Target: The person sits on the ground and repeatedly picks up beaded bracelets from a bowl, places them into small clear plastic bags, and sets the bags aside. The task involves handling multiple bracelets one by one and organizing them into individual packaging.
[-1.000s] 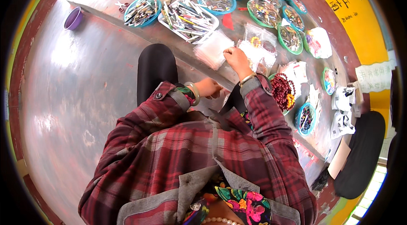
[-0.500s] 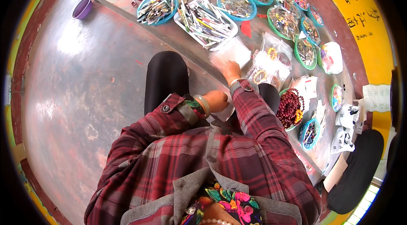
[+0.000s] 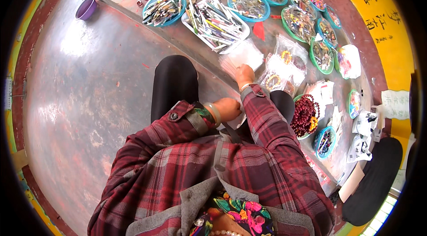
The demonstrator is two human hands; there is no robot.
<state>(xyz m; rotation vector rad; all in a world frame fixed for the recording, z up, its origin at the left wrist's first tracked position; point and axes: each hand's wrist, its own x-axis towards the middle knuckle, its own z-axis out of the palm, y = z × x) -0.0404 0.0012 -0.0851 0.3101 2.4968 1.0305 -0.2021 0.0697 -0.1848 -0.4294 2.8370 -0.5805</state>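
Far left on the floor: purple basin [image 3: 86,9], well apart from the rest, then dark-handled scissors [image 3: 139,2]. Next a blue basin [image 3: 179,18] heaped with pen-like sticks [image 3: 163,8], and just beside it a white tray [image 3: 239,39] full of more of the same. Left hand [image 3: 228,109] sits low in front of the body, fingers curled; can't tell whether that grip has anything, the palm side is hidden. A pale sliver shows between it and the right sleeve, too little to identify. Right hand [image 3: 244,76] is at the near edge of the stack of clear bags [image 3: 249,53], touching as far as I can see; grip looks bent inward, but can't confirm it pinches a bag. Stack lies flat on the floor at the tray's near corner, and its bags look unfilled. Just right of it, filled bags [image 3: 291,72] already hold bead strings, yellow beads [image 3: 287,58] among them. So, my read: part is bagged, part isn't. Unbagged: dark red beads [image 3: 304,115], heaped loose in a green-rimmed basin right of the knee. Contents of the small blue bowl [image 3: 316,148] beside it are too small to make out. Exact share done: can't judge.
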